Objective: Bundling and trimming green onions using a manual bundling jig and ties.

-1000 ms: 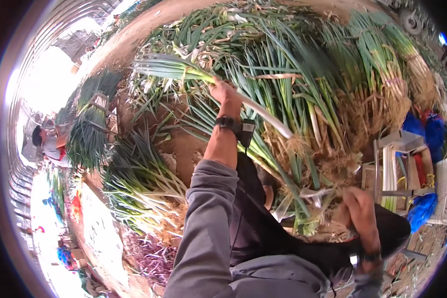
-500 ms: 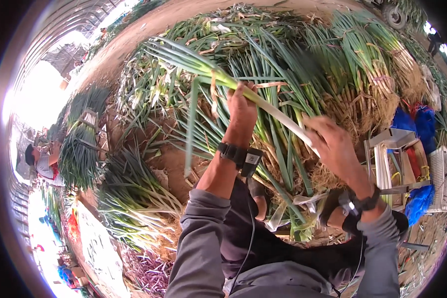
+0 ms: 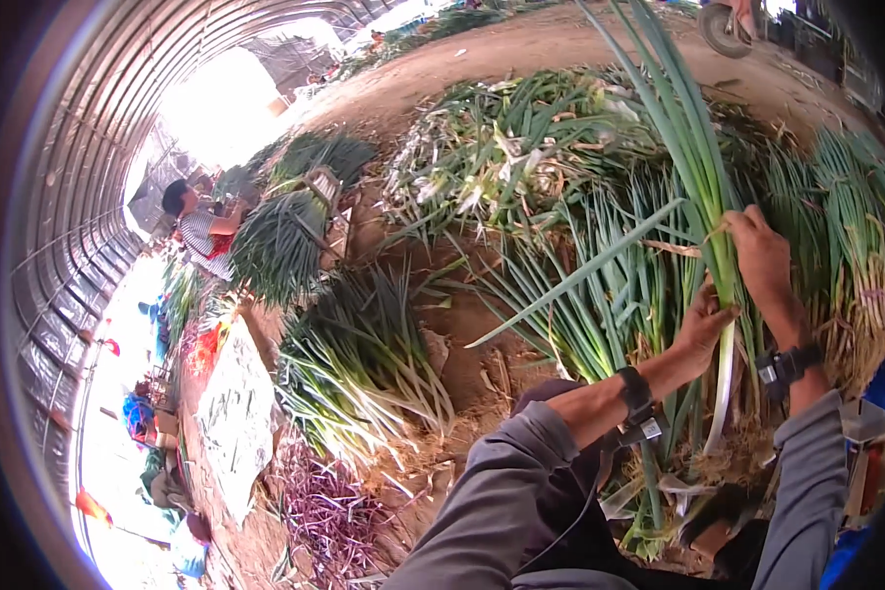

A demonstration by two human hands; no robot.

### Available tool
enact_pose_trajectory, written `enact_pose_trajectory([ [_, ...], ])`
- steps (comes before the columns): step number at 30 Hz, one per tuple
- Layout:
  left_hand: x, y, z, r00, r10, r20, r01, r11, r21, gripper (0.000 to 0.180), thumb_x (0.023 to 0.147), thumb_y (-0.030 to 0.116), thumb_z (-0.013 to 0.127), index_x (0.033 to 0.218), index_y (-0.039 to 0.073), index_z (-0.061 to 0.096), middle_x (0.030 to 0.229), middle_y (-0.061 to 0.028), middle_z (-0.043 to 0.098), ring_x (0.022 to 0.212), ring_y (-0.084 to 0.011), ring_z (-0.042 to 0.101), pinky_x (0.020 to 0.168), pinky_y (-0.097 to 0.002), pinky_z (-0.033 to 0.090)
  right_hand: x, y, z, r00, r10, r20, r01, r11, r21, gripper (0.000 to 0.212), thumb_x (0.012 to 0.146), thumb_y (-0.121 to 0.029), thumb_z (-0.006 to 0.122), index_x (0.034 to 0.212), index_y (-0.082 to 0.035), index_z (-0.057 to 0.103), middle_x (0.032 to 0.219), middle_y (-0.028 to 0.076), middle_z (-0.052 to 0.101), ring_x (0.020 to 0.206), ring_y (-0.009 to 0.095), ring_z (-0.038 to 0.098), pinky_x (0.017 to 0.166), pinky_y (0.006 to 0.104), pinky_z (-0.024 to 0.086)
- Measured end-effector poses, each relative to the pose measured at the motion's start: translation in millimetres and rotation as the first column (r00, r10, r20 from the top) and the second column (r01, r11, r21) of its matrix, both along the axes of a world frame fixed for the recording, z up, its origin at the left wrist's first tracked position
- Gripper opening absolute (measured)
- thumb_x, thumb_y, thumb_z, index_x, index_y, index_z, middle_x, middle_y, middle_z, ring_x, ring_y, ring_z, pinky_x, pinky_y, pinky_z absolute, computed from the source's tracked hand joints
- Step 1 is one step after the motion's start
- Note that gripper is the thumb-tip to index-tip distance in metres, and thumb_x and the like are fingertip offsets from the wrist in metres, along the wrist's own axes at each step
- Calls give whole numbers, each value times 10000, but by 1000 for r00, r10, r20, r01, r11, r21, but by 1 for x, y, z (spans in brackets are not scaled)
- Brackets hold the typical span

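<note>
A long green onion (image 3: 724, 383) stands nearly upright before me, its green leaves spreading upward and its white, rooted end pointing down. My left hand (image 3: 704, 324) is closed round the stalk just above the white part. Higher up, where the leaves begin to fan out, my right hand (image 3: 760, 258) has its fingers curled in against the stalk, pinching at the outer leaf layer. One loose leaf (image 3: 580, 270) slants down to the left from the stalk. Behind and below it lie more unpeeled green onions (image 3: 600, 295) with brown roots.
A pile of stripped leaves (image 3: 521, 147) lies farther off. To the left are a heap of cleaned green onions (image 3: 364, 364) and purplish peelings (image 3: 329, 511). Tied bundles (image 3: 860, 226) stand at right. Another person (image 3: 202, 231) sits at far left beside a loaded rack (image 3: 285, 236).
The view has turned left. The green onion has swung from slanting to nearly upright. My right hand has gone from its white end to the leaf base; my left hand is now below it.
</note>
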State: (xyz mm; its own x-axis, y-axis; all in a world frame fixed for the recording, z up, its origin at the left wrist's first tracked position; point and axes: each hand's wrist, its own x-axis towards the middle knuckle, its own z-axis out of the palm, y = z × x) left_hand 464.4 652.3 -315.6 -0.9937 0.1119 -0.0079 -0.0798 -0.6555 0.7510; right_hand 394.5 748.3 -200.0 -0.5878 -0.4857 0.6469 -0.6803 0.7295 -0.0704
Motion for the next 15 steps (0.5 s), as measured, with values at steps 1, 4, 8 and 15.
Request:
enact_pose_trajectory([
  [1, -2, -4, -3, 1000, 27, -9, -27, 1000, -16, 506, 917, 78, 695, 1345, 54, 428, 1175, -62, 549, 1097, -200, 531, 1001, -344, 414, -1, 0, -2, 989, 51, 141, -20, 977, -214, 265, 950, -160, 603, 1203, -85, 619, 1043, 143, 658, 738, 283, 674, 646, 364, 541],
  [4, -11, -26, -17, 991, 131, -6, -132, 990, -55, 472, 921, 60, 675, 1330, 50, 438, 1158, -67, 554, 1090, -189, 535, 985, -348, 419, 27, 0, 17, 909, 184, 374, 118, 747, -654, 274, 1030, -259, 550, 1190, -58, 647, 1007, 61, 709, 793, 108, 679, 649, 278, 529],
  [8, -37, -26, 0, 951, 301, -71, -299, 953, 48, 342, 890, 40, 666, 1207, 62, 540, 1099, -51, 613, 1010, -171, 585, 885, -315, 460, 74, 90, 19, 966, -22, 256, 222, 573, -789, 343, 1035, -287, 545, 1213, -10, 644, 1000, 58, 707, 878, 135, 683, 747, 249, 519],
  [15, -71, -100, -3, 892, 431, -137, -414, 900, 136, 333, 851, -68, 640, 1110, 97, 509, 971, -58, 602, 884, -204, 601, 765, -362, 503, 154, 182, -47, 901, -251, 354, 419, 296, -858, 276, 1030, -255, 561, 1008, 7, 648, 891, 69, 693, 761, 141, 653, 695, 279, 506],
])
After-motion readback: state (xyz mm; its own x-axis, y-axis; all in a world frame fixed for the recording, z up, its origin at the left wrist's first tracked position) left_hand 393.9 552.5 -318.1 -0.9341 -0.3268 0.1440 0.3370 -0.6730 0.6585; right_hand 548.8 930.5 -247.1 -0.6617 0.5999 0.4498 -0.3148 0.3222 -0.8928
